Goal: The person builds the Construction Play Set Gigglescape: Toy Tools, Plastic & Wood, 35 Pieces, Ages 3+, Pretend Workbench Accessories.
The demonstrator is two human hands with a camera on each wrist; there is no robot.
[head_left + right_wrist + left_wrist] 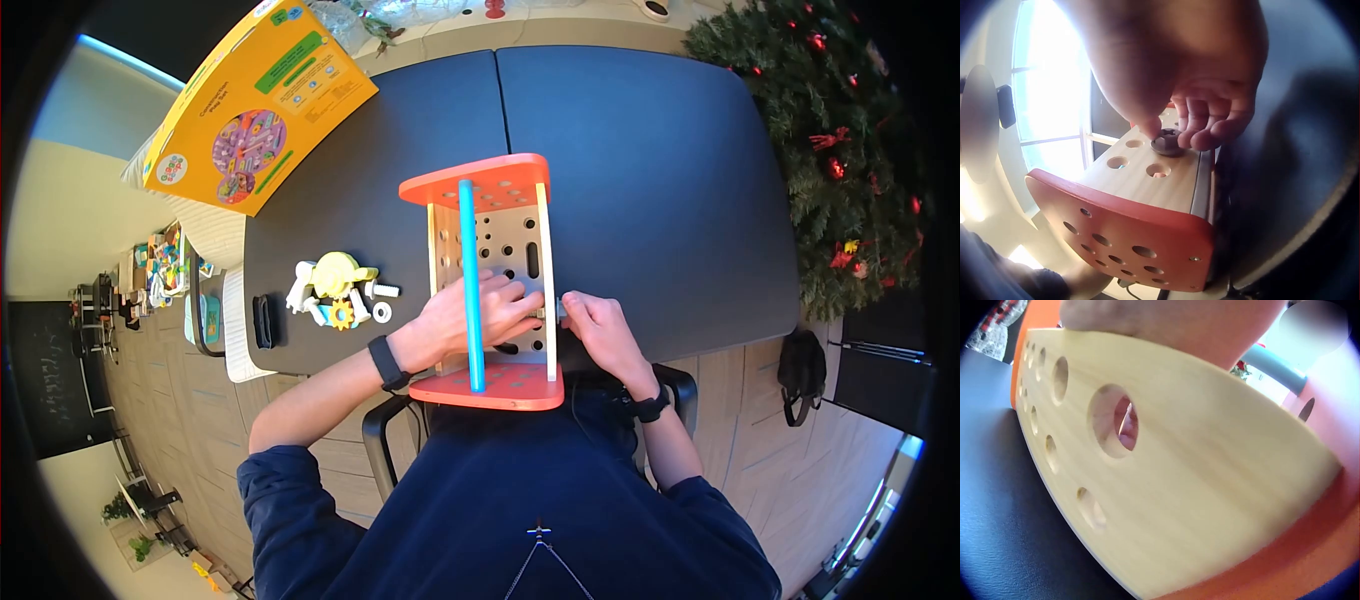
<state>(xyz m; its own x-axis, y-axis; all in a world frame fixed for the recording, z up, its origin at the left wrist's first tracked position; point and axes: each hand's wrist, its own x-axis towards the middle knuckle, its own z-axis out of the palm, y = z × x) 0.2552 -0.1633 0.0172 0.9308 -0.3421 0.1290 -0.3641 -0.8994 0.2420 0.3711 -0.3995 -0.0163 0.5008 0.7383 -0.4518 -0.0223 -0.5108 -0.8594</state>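
A toy box frame has red-orange ends, pale wooden sides with round holes and a blue rod along its top. My left hand reaches inside, under the rod, with its fingers at the inner face of the right-hand side; whether they grip something there is hidden. Outside that same side, my right hand pinches a grey, round slotted piece between thumb and fingers, against the wood. In the left wrist view, part of a hand shows through a large hole.
Left of the frame lie a yellow piece, a yellow gear, a white ring and a white screw. A black case rests near the table's left edge. A yellow box stands back left; a decorated tree is at right.
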